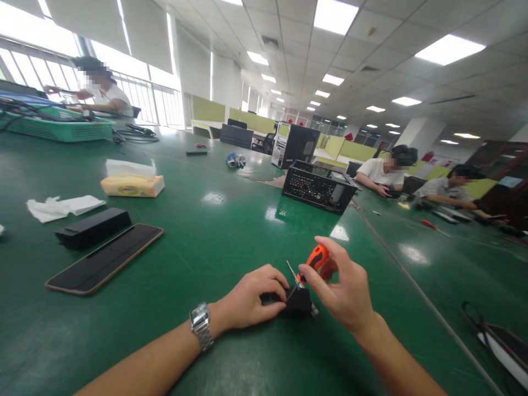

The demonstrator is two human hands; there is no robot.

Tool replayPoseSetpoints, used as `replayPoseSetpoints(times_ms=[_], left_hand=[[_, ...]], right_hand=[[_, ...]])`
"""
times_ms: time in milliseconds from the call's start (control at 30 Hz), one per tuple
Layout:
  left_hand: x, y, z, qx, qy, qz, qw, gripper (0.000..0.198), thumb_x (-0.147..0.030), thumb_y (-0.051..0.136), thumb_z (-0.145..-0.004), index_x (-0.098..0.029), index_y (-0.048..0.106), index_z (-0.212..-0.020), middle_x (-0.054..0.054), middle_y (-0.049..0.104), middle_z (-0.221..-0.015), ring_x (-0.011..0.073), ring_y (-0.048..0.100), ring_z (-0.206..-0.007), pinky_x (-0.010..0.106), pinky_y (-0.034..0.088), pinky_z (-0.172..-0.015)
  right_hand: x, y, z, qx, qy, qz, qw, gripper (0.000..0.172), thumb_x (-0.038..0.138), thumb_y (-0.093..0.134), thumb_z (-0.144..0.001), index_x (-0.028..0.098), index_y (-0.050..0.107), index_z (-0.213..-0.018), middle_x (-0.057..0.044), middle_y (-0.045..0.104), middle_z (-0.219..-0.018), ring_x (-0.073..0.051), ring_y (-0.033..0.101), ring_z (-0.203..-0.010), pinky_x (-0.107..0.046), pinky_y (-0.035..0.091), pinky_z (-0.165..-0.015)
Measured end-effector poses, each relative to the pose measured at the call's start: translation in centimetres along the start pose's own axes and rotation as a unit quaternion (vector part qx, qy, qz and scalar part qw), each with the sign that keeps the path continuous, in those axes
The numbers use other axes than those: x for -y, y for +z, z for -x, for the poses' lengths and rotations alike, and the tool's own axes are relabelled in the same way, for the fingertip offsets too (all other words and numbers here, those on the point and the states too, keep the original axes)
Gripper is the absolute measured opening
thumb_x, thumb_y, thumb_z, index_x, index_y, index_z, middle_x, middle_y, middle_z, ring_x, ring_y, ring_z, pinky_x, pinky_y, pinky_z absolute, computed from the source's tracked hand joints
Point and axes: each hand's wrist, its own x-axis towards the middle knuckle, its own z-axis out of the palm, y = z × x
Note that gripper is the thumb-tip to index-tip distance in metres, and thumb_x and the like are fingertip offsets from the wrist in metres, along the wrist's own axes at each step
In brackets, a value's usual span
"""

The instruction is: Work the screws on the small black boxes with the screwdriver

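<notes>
My right hand [345,283] is closed around an orange-and-black screwdriver [317,257], pinching its handle between thumb and fingers. The screwdriver leans, with its shaft pointing down and left to a small black box-like part [301,306] on the table. My left hand [258,294] is closed on the left side of this black part, fingers over the top and thumb along the near side. Whether the tip sits in a screw is too small to tell. A thin silvery piece [290,268] sticks out behind the part, partly hidden by the screwdriver.
A phone [107,258], a black oblong case [97,226], crumpled tissues [66,207] and a tissue pack [132,186] lie left on the green table [185,275]. An open computer case [315,190] stands ahead. A green basket [61,129] is far left; several people sit around.
</notes>
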Motion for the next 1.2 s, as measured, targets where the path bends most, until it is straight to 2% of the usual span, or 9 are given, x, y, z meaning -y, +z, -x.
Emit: replayPoseSetpoints(times_ms=[200,367,533,700,867,967,1033,1133,1200], left_hand=[[0.0,0.0,0.0,0.004,-0.017,0.011,1.0,0.009,-0.016,0.066,-0.081,-0.02,0.071,-0.088,0.005,0.064,-0.105,0.0175,0.058,-0.099,0.029,0.045,-0.089],[0.0,-0.1,0.0,-0.001,-0.011,0.017,1.0,0.01,-0.019,0.066,-0.082,-0.02,0.072,-0.089,0.005,0.066,-0.104,0.0176,0.059,-0.098,0.029,0.045,-0.087],[0.1,-0.1,0.0,-0.003,0.001,0.021,1.0,0.012,-0.016,0.064,-0.083,-0.02,0.073,-0.09,0.005,0.066,-0.103,0.0174,0.059,-0.097,0.03,0.045,-0.087],[0.2,0.0,-0.1,-0.008,0.007,0.024,1.0,0.011,-0.018,0.064,-0.083,-0.02,0.073,-0.089,0.006,0.066,-0.102,0.0175,0.06,-0.096,0.03,0.046,-0.086],[0.2,0.0,0.0,-0.012,0.009,0.015,1.0,0.011,-0.017,0.064,-0.083,-0.02,0.073,-0.087,0.006,0.066,-0.103,0.0175,0.06,-0.096,0.029,0.046,-0.086],[0.2,0.0,0.1,-0.009,0.003,0.009,1.0,0.011,-0.019,0.063,-0.083,-0.021,0.073,-0.088,0.006,0.066,-0.104,0.0181,0.059,-0.097,0.03,0.046,-0.087],[0.2,0.0,0.2,-0.011,0.002,0.005,1.0,0.011,-0.019,0.062,-0.084,-0.021,0.073,-0.087,0.006,0.066,-0.103,0.0181,0.059,-0.096,0.03,0.047,-0.086],[0.2,0.1,0.2,-0.011,0.001,-0.005,1.0,0.011,-0.023,0.063,-0.084,-0.021,0.072,-0.091,0.007,0.065,-0.106,0.0185,0.059,-0.098,0.031,0.046,-0.088],[0.1,0.1,0.2,-0.008,-0.011,-0.02,1.0,0.019,-0.028,0.067,-0.082,-0.021,0.07,-0.1,0.007,0.063,-0.11,0.0195,0.058,-0.1,0.031,0.046,-0.089]], right_hand=[[0.8,-1.9,-0.8,-0.038,-0.065,0.052,0.996,0.012,0.024,0.057,-0.09,0.016,0.066,-0.094,-0.001,0.071,-0.076,-0.01,0.066,-0.064,-0.019,0.05,-0.064],[1.4,-2.3,-0.9,0.051,-0.046,0.001,0.998,0.026,0.021,0.048,-0.092,0.014,0.062,-0.114,-0.006,0.073,-0.1,-0.013,0.069,-0.083,-0.021,0.052,-0.074],[1.7,-2.2,-0.9,-0.008,-0.046,0.051,0.998,0.015,0.027,0.058,-0.088,0.017,0.068,-0.095,0.0,0.072,-0.073,-0.011,0.066,-0.06,-0.02,0.05,-0.06],[2.0,-2.8,-1.0,0.073,-0.043,0.055,0.995,0.028,0.027,0.045,-0.092,0.015,0.064,-0.109,-0.005,0.073,-0.092,-0.015,0.069,-0.078,-0.024,0.051,-0.071],[2.0,-3.1,-0.9,0.079,-0.021,0.111,0.99,0.028,0.031,0.045,-0.092,0.018,0.066,-0.081,-0.001,0.068,-0.063,-0.013,0.064,-0.055,-0.023,0.044,-0.055],[2.8,-3.3,-0.8,0.135,-0.023,0.077,0.988,0.028,0.028,0.043,-0.09,0.018,0.064,-0.106,-0.004,0.074,-0.088,-0.016,0.069,-0.074,-0.024,0.049,-0.066],[3.4,-3.6,-0.7,0.134,-0.003,0.124,0.983,0.033,0.035,0.046,-0.09,0.018,0.061,-0.114,-0.004,0.074,-0.082,-0.018,0.069,-0.068,-0.025,0.048,-0.06],[3.5,-3.9,-1.0,0.141,0.001,0.152,0.978,0.027,0.036,0.045,-0.092,0.02,0.067,-0.088,0.0,0.066,-0.057,-0.015,0.061,-0.049,-0.023,0.039,-0.049],[2.2,-3.9,-1.2,0.164,-0.001,0.094,0.982,0.027,0.031,0.044,-0.092,0.02,0.067,-0.083,0.0,0.068,-0.065,-0.013,0.062,-0.056,-0.023,0.041,-0.054]])
